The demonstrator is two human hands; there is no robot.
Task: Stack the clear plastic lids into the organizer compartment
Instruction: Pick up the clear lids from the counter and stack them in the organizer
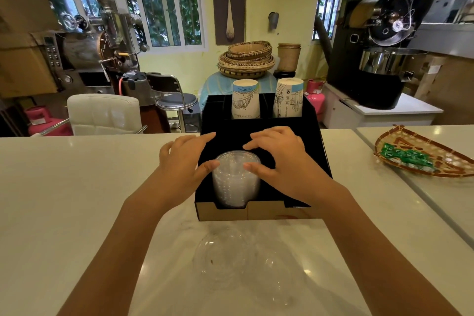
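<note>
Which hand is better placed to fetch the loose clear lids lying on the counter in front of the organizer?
Probably the left hand. The most distinct loose lid lies nearer the left forearm. The right hand reaches across the organizer and could steady the lid stack. Both thumbs touch the stack, so the margin is small.

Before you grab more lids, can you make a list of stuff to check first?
1. Stack of lids sits inside the organizer front compartment: ok.
2. Stack stands straight: ok.
3. Left hand and right hand steady the stack on both sides: ok.
4. Loose lids wait on the counter within reach: ok.
5. Room left in the compartment for more: cannot tell.
6. Paper cups stay clear at the back: ok.
</note>
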